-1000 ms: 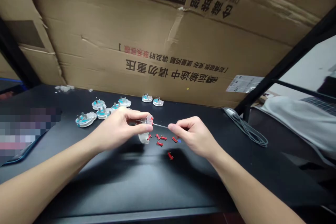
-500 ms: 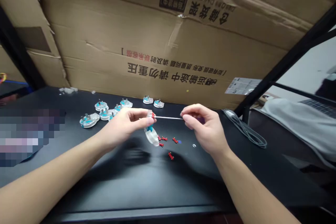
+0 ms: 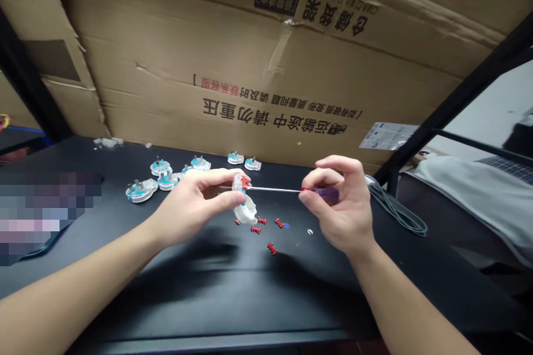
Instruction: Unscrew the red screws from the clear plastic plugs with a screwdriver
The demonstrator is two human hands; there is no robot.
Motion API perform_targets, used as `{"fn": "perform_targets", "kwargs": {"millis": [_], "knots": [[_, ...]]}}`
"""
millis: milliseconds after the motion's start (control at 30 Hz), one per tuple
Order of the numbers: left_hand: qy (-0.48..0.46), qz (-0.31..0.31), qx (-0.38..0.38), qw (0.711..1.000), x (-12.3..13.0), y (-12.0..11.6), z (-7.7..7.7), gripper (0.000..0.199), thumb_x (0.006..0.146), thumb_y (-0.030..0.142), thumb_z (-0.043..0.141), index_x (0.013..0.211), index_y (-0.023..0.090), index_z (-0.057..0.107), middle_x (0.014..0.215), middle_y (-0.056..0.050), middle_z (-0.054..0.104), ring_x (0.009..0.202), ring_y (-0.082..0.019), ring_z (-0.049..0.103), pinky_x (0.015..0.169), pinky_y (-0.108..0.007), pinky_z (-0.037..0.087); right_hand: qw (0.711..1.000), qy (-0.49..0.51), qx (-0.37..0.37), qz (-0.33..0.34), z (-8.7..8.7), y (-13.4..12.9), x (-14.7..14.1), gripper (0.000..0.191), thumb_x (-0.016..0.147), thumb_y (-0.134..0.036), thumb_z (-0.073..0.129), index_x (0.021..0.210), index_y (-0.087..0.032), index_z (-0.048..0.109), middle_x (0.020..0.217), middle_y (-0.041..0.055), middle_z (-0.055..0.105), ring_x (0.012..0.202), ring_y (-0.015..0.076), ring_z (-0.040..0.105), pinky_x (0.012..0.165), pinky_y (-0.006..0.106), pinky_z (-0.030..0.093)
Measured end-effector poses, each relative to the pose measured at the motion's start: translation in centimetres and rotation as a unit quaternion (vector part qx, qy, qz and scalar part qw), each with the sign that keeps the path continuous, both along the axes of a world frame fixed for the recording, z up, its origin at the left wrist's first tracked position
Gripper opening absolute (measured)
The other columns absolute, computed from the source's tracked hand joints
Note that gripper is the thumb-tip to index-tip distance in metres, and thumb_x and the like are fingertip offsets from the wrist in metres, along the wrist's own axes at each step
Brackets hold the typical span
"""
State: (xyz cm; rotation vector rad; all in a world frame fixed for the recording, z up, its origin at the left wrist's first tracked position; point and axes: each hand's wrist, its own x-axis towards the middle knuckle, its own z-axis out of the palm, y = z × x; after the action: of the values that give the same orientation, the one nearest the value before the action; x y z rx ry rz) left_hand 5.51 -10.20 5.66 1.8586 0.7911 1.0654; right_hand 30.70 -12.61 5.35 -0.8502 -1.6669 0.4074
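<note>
You're working at a black tabletop (image 3: 233,299) set against a big corrugated cardboard sheet (image 3: 266,28), with a black metal frame (image 3: 470,100) to the right and a coiled grey cable (image 3: 397,213) lying on the table near it. Your left hand (image 3: 195,205) is closed around a clear plastic plug housing (image 3: 245,212), held up off the table. Your right hand (image 3: 343,205) pinches a purple-handled screwdriver (image 3: 327,193) between thumb and fingers. Its long thin shaft runs nearly level, pointing to your left, and its tip meets the red piece at the top of the housing. Small red parts (image 3: 261,221) lie on the table just below, and finished-looking plugs (image 3: 141,191) sit beyond your left hand. Upside-down black print on the cardboard reads 运输途中 请勿重压.
</note>
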Motion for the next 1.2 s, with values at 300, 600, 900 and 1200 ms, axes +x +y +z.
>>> {"fn": "perform_targets", "kwargs": {"millis": [300, 600, 900, 1200], "knots": [[-0.028, 0.004, 0.002, 1.000, 0.29, -0.12, -0.10, 0.025, 0.089, 0.042, 0.068, 0.095, 0.019, 0.075, 0.090, -0.003, 0.072, 0.083, -0.020, 0.067, 0.077, -0.027, 0.054, 0.998, -0.018, 0.061, 0.000, -0.34, 0.30, -0.12, 0.038, 0.087, -0.031, 0.069, 0.116, -0.030, 0.044, 0.077, -0.0022, 0.061, 0.068, 0.0166, 0.061, 0.059, 0.033, 0.048], [-0.049, 0.001, 0.002, 0.999, 0.42, 0.01, -0.35, 0.022, 0.088, 0.039, 0.070, 0.097, 0.019, 0.075, 0.089, -0.001, 0.073, 0.082, -0.017, 0.067, 0.077, -0.025, 0.054, 0.998, 0.010, 0.060, 0.004, -0.66, 0.59, -0.20, 0.045, 0.084, -0.027, 0.074, 0.119, -0.030, 0.046, 0.088, -0.0008, 0.061, 0.074, 0.0152, 0.062, 0.059, 0.029, 0.049], [-0.065, -0.002, 0.022, 0.998, 0.47, -0.33, -0.16, 0.020, 0.087, 0.036, 0.072, 0.096, 0.019, 0.075, 0.090, -0.001, 0.073, 0.083, -0.017, 0.068, 0.077, -0.024, 0.054, 0.997, 0.002, 0.069, 0.045, -0.63, 0.67, 0.14, 0.043, 0.085, -0.022, 0.072, 0.119, -0.032, 0.049, 0.092, -0.0010, 0.064, 0.074, 0.0145, 0.064, 0.062, 0.030, 0.053], [-0.062, 0.017, 0.039, 0.997, 0.36, -0.17, -0.31, 0.022, 0.085, 0.036, 0.073, 0.098, 0.018, 0.076, 0.093, -0.004, 0.075, 0.085, -0.020, 0.070, 0.079, -0.027, 0.055, 0.997, -0.007, 0.064, 0.049, -0.36, 0.52, 0.08, 0.040, 0.087, -0.020, 0.070, 0.120, -0.031, 0.049, 0.085, -0.0023, 0.065, 0.069, 0.0132, 0.063, 0.061, 0.028, 0.053]]}}
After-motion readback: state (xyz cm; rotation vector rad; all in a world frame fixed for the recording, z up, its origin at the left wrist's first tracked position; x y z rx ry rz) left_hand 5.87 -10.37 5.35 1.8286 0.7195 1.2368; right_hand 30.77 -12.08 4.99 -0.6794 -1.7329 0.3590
